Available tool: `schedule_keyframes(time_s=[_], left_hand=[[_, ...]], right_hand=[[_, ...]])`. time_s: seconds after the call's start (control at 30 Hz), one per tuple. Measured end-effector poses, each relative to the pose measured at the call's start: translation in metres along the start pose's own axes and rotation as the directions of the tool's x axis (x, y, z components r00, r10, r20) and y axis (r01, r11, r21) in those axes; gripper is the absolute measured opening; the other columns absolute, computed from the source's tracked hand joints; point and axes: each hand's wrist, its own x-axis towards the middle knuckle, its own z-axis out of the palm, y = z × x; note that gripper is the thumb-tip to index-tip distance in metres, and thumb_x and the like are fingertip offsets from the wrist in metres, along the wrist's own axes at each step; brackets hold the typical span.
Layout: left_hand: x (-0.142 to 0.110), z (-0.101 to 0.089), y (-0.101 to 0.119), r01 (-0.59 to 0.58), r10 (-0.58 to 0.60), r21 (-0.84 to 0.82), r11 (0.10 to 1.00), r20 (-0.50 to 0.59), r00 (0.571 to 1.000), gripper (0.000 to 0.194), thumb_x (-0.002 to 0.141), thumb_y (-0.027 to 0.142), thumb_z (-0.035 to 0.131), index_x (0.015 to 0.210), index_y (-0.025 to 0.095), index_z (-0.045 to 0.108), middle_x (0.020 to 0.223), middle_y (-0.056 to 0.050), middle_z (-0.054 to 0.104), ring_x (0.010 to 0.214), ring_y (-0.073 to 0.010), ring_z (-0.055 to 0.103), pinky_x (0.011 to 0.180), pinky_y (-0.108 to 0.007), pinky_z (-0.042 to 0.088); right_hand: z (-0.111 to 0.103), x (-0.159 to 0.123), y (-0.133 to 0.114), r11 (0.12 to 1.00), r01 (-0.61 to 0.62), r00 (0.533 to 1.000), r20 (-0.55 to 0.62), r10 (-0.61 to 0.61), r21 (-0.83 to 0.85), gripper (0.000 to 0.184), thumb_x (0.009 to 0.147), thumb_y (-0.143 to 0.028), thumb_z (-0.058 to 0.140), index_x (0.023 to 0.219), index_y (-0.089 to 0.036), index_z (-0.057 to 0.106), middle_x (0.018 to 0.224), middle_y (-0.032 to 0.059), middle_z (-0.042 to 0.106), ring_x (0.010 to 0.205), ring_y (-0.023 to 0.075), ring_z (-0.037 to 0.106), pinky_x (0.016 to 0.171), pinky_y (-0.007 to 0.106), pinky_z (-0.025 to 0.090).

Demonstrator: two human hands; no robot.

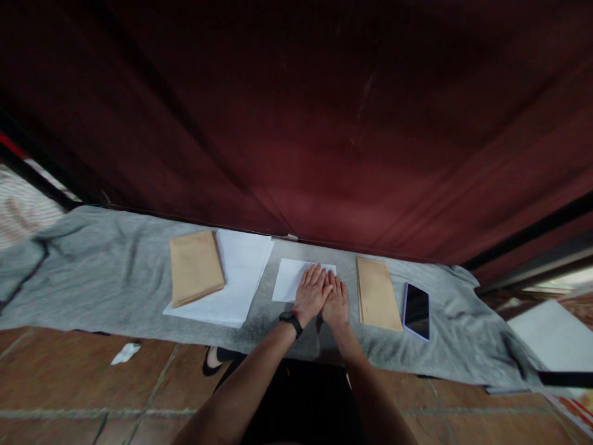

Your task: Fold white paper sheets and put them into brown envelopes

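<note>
A folded white sheet of paper (288,279) lies flat on the grey cloth in front of me. My left hand (311,293), with a dark band at the wrist, presses flat on its right part, fingers stretched out. Beside it and touching it, my right hand (336,301) lies flat over the paper's right edge, fingers extended. The hands cover the paper's lower right portion. Just right of my hands is a stack of long brown envelopes (378,294). To the left, a thicker brown envelope stack (195,268) rests on larger white sheets (243,272).
A phone (417,311) with a purple edge lies right of the long envelopes. The grey cloth (115,266) covers a narrow bench against a dark red panel (296,154). A crumpled white scrap (126,353) is on the tiled floor (69,377).
</note>
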Motion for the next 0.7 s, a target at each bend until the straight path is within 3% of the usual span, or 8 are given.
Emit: schedule_keyframes(time_s=[0.17,0.37,0.7], left_hand=[[0.002,0.015,-0.015,0.061,-0.063,0.048,0.997,0.045,0.997,0.062,0.105,0.048,0.028,0.151,0.01,0.041,0.158,-0.013,0.042,0.15,-0.0237,0.031,0.124,-0.044,0.024],[-0.002,0.005,-0.049,0.113,-0.122,0.166,0.98,0.045,0.991,0.064,0.104,0.047,0.028,0.154,0.008,0.037,0.161,-0.014,0.035,0.152,-0.0248,0.026,0.125,-0.044,0.02],[-0.03,-0.016,-0.079,0.266,-0.268,0.25,0.931,-0.025,0.963,0.069,0.104,0.049,0.026,0.154,0.002,0.035,0.16,-0.018,0.035,0.153,-0.0277,0.025,0.124,-0.046,0.02]], right_hand=[[0.0,0.001,0.0,0.999,-0.021,1.0,0.004,0.021,0.026,0.055,0.1,-0.019,0.032,0.155,-0.012,0.037,0.16,0.0152,0.036,0.148,0.0287,0.034,0.119,0.051,0.027],[0.003,0.002,-0.002,0.998,-0.037,0.998,-0.052,0.039,0.056,0.054,0.105,-0.036,0.035,0.154,-0.011,0.039,0.158,0.0176,0.039,0.147,0.0306,0.036,0.118,0.051,0.028],[-0.002,0.0,-0.003,0.994,-0.039,0.988,-0.142,0.053,0.098,0.049,0.105,-0.033,0.036,0.148,-0.012,0.048,0.152,0.0173,0.049,0.141,0.0295,0.043,0.116,0.049,0.029]])
